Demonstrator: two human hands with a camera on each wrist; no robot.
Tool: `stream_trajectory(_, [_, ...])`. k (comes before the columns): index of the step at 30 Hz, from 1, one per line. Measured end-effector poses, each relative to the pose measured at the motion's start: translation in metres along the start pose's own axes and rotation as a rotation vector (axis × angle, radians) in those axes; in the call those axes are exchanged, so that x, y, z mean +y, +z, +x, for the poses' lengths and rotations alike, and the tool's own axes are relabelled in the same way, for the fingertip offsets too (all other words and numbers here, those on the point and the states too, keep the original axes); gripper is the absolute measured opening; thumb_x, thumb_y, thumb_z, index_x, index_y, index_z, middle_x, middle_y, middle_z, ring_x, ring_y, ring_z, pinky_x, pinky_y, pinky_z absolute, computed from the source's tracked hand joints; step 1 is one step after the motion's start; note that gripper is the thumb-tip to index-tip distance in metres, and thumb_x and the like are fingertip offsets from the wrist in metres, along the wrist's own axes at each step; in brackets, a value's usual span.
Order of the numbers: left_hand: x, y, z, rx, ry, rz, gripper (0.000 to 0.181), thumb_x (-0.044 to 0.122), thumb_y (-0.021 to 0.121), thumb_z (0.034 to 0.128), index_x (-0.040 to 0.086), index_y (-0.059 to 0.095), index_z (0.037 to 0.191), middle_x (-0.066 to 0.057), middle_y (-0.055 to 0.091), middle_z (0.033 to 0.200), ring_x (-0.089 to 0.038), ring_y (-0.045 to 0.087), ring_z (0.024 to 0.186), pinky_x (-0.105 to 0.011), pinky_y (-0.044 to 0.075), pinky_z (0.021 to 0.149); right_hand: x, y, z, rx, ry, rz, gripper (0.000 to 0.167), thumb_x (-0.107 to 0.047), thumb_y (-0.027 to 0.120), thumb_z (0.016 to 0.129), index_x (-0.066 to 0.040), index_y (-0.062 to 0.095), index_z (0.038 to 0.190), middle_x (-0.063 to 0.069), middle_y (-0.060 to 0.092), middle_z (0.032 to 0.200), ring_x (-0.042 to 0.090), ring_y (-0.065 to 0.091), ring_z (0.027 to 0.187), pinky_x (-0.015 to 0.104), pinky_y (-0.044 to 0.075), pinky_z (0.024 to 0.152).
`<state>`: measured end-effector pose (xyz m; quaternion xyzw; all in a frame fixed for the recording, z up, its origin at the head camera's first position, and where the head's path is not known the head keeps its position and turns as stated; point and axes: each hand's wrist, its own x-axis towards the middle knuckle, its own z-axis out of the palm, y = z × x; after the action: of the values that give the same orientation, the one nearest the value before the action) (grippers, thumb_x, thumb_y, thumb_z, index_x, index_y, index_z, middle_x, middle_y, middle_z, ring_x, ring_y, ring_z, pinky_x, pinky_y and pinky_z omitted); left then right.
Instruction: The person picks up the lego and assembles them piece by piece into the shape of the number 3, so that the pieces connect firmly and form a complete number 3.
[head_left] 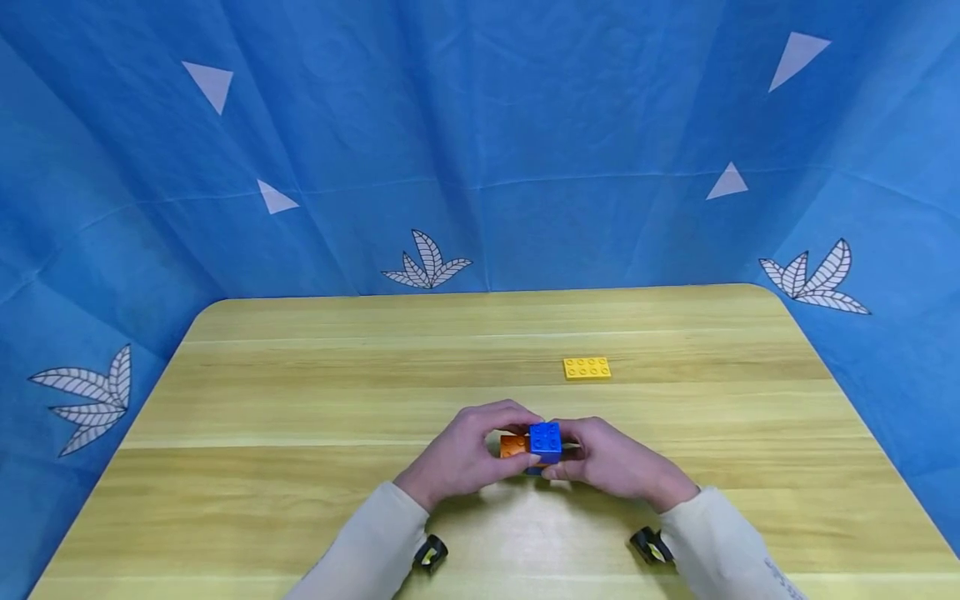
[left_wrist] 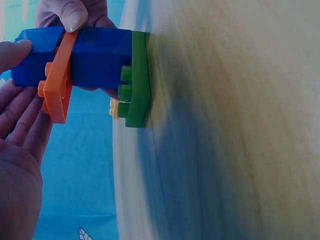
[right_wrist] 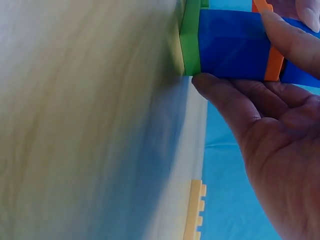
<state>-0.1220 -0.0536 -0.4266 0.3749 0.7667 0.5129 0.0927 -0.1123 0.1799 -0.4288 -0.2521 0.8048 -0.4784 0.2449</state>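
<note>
A small tower of toy building bricks stands on the table between the two hands. Its green plate (left_wrist: 139,82) is at the bottom, a blue brick (right_wrist: 232,45) sits above that, then an orange plate (head_left: 513,446) jutting to the left. On top is a second blue brick (head_left: 545,442); a narrow gap shows beneath it in the left wrist view. My left hand (head_left: 468,454) pinches this top brick between thumb and fingers. My right hand (head_left: 615,462) grips the tower lower down, thumb across the orange plate and fingers along the lower blue brick.
Farther back on the wooden table (head_left: 300,392) lies a yellow plate (head_left: 587,368) with studs up. Blue cloth (head_left: 480,125) printed with leaves and triangles hangs behind the table and at its sides. Dark wrist devices (head_left: 651,546) sit by both sleeves.
</note>
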Motion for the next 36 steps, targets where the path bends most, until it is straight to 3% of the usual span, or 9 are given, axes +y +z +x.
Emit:
stream_trajectory(13, [0.0011,-0.0020,0.0009,-0.006,0.017,0.013,0.033,0.016,0.076,0.0879,0.017,0.068,0.120,0.011,0.064,0.110,-0.006,0.061,0.104,-0.027,0.049,0.094,0.0000,0.0013,0.0021,0.020,0.009,-0.072,0.025,-0.020,0.075,0.089,-0.012,0.066,0.111,-0.011,0.068,0.102,0.011,0.064,0.096,0.032,0.052,0.086])
stream_trajectory(27, [0.0001,-0.0010,0.0007,-0.028,0.054,0.074,0.033,0.017,0.076,0.0881,0.012,0.068,0.120,0.008,0.066,0.111,-0.004,0.061,0.099,-0.022,0.051,0.086,-0.0023,0.0018,-0.0003,0.012,0.036,-0.032,0.025,-0.021,0.075,0.089,-0.011,0.067,0.110,-0.007,0.068,0.098,0.015,0.062,0.085,0.029,0.052,0.077])
stream_trajectory(36, [0.0012,-0.0058,0.0020,-0.037,0.014,0.044,0.034,0.018,0.079,0.0859,0.014,0.070,0.118,0.011,0.066,0.110,-0.004,0.061,0.100,-0.025,0.050,0.090,-0.0025,0.0025,-0.0006,0.019,0.020,-0.011,0.029,-0.022,0.075,0.089,-0.012,0.067,0.115,-0.008,0.068,0.106,0.015,0.062,0.092,0.030,0.051,0.083])
